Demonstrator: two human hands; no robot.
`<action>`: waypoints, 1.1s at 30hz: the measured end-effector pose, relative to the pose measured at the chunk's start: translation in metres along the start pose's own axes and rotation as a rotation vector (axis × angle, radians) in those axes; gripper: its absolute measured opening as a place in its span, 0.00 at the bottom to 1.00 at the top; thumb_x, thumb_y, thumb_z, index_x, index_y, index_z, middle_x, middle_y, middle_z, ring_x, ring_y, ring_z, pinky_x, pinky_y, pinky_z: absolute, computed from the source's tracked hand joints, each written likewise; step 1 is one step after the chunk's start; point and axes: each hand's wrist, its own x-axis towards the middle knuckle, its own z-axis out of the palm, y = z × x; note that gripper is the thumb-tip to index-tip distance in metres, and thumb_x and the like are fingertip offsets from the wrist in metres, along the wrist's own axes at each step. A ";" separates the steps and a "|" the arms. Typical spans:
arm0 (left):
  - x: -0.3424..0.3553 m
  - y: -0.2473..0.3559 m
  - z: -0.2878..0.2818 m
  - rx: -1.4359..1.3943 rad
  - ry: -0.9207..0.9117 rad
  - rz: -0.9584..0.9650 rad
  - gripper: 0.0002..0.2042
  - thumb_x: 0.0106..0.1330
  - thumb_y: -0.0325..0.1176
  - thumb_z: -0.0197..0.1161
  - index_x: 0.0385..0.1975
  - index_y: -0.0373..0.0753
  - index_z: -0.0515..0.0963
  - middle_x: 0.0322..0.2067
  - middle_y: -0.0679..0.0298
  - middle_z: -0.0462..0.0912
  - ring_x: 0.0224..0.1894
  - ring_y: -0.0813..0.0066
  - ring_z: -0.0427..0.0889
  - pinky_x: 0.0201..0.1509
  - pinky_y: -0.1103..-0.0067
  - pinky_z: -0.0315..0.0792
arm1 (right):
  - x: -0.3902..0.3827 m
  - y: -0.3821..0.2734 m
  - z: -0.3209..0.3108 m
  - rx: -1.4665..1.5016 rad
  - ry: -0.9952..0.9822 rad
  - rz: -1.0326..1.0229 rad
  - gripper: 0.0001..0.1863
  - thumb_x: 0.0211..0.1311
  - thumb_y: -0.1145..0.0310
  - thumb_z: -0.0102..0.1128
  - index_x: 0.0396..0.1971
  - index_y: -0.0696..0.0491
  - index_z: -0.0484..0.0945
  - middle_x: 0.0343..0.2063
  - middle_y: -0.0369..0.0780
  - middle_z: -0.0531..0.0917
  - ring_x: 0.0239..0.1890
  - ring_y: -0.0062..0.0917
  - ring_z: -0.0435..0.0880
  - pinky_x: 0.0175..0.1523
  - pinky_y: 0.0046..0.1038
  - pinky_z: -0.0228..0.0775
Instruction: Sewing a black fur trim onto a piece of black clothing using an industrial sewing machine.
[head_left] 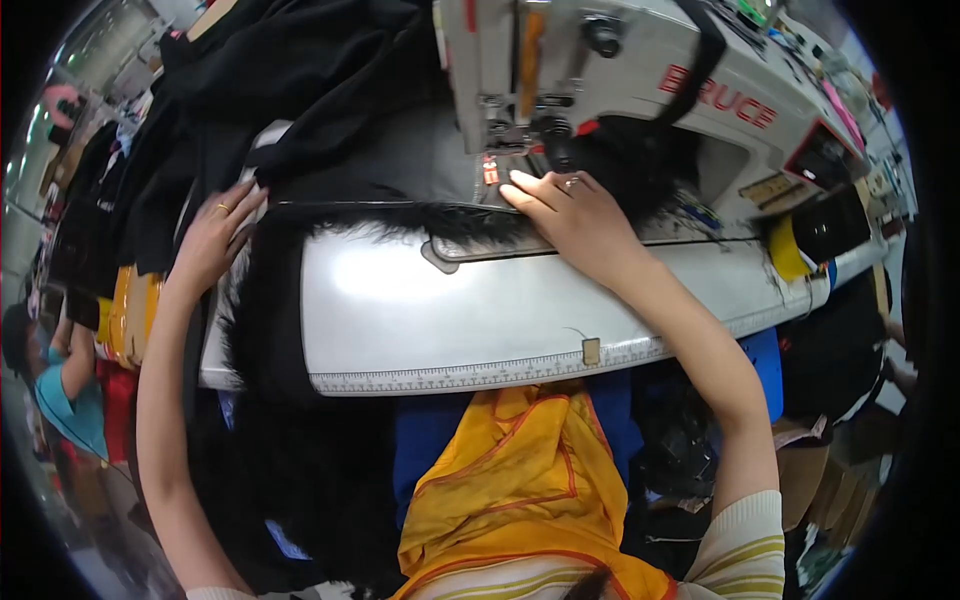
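Observation:
A white sewing machine (640,75) stands in front of me with black fabric (390,155) spread under its presser foot (490,168). Along the fabric's near edge runs black fluffy trim (400,222), which also hangs over the table's front at the left. My left hand (212,240), a ring on one finger, lies on the fabric's left end with its fingers stretched out. Close to the right of the presser foot, my right hand (585,220) rests on the fabric, thumb and forefinger extended toward the needle area. Its other fingertips are partly hidden.
The white machine table (430,310) has a ruler strip (480,376) along its front edge. More black cloth (270,70) is heaped behind at the left. A yellow and black thread cone (790,248) sits at the right. At far left a person in a turquoise top (68,400) works.

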 end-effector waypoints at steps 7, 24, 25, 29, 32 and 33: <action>0.064 0.177 -0.020 -0.288 0.488 0.317 0.16 0.51 0.25 0.63 0.41 0.38 0.77 0.43 0.61 0.78 0.49 0.62 0.76 0.56 0.70 0.68 | 0.008 -0.007 0.002 -0.073 -0.028 -0.084 0.23 0.54 0.71 0.49 0.53 0.50 0.70 0.53 0.35 0.73 0.54 0.26 0.71 0.53 0.29 0.66; 0.120 0.178 0.031 -0.225 0.625 0.415 0.08 0.48 0.29 0.61 0.28 0.42 0.74 0.29 0.70 0.73 0.35 0.76 0.76 0.34 0.82 0.73 | 0.005 0.052 -0.007 -0.083 0.030 0.033 0.04 0.49 0.69 0.58 0.27 0.47 0.79 0.25 0.32 0.78 0.31 0.23 0.79 0.43 0.26 0.71; 0.124 0.178 0.031 -0.230 0.628 0.421 0.08 0.48 0.29 0.61 0.28 0.42 0.74 0.29 0.70 0.73 0.35 0.76 0.76 0.34 0.82 0.73 | 0.000 0.054 -0.006 -0.095 -0.072 0.122 0.06 0.49 0.69 0.58 0.29 0.47 0.80 0.28 0.33 0.79 0.33 0.24 0.79 0.43 0.28 0.70; 0.131 0.175 0.031 -0.227 0.622 0.416 0.09 0.46 0.30 0.65 0.28 0.42 0.74 0.27 0.70 0.73 0.34 0.76 0.75 0.28 0.82 0.74 | 0.012 0.060 -0.003 -0.158 0.147 0.028 0.09 0.49 0.69 0.57 0.33 0.49 0.80 0.35 0.35 0.78 0.43 0.29 0.77 0.46 0.31 0.68; 0.132 0.174 0.029 -0.234 0.596 0.411 0.08 0.47 0.30 0.65 0.28 0.41 0.74 0.28 0.69 0.73 0.33 0.76 0.75 0.27 0.82 0.74 | 0.012 0.063 -0.003 -0.191 0.169 0.016 0.10 0.49 0.69 0.57 0.33 0.50 0.80 0.36 0.36 0.78 0.44 0.29 0.76 0.47 0.32 0.67; 0.132 0.174 0.028 -0.214 0.598 0.402 0.08 0.48 0.30 0.64 0.28 0.41 0.75 0.28 0.69 0.73 0.33 0.76 0.75 0.28 0.82 0.74 | 0.011 0.063 -0.002 -0.204 0.145 0.034 0.09 0.49 0.69 0.58 0.32 0.50 0.80 0.35 0.36 0.79 0.42 0.29 0.77 0.46 0.31 0.68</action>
